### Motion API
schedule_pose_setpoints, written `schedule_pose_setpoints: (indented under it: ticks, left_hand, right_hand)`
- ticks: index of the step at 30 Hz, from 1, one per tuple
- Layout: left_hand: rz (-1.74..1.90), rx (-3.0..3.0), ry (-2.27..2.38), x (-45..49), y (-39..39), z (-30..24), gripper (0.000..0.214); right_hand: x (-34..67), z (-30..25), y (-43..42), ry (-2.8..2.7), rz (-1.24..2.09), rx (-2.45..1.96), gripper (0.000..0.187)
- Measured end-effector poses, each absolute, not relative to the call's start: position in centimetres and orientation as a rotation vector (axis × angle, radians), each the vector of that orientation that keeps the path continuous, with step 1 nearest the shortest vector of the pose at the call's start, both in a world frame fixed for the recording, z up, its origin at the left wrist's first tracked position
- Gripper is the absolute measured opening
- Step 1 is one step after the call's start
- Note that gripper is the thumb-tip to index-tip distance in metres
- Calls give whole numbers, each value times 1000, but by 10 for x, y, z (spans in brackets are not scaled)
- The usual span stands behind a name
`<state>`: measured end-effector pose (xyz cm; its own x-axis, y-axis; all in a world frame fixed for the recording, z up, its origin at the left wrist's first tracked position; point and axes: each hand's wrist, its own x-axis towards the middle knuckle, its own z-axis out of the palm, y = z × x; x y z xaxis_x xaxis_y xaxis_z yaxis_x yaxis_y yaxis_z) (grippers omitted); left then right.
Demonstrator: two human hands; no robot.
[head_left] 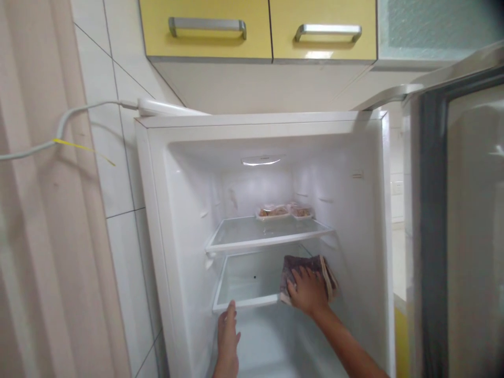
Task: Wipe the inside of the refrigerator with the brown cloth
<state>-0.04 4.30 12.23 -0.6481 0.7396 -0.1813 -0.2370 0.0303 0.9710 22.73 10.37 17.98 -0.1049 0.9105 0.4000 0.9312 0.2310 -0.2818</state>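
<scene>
My right hand (309,294) presses on a folded dark brown cloth (301,262) with a pale edge, its fingers spread and bent over it. The cloth lies on the right part of the lower glass shelf (252,265) inside the open fridge, covering that corner. At the left front of this shelf is my left hand (227,333), fingers stretched upward beside the white front trim; whether it touches the trim I cannot tell. A small dark speck (254,276) shows on or through the glass.
The upper glass shelf (271,231) carries two wrapped food trays (273,211) at the back. The fridge door (433,220) stands open on the right. Yellow cabinets (208,44) hang above. On the left are a white cable (63,123) and a pinkish curtain (47,236).
</scene>
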Motion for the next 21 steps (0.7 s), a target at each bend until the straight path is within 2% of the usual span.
schedule_pose_setpoints:
  ticks: [3,8,15,21]
  left_hand:
    - [1782,486,1437,-3,54,112,52]
    - [1917,516,1328,1,70,102,60]
    - [1828,525,1218,-3,79,97,56]
    - [1852,594,1410,-5,90,92,50]
  right_hand:
    - [217,184,112,-2099,-73,-1707,57]
    - [201,189,114,-2207,-27,-1651,60]
    - [147,197,104,-2394,216,-1319,62]
    - [93,207,106,-2522,384,-967,48]
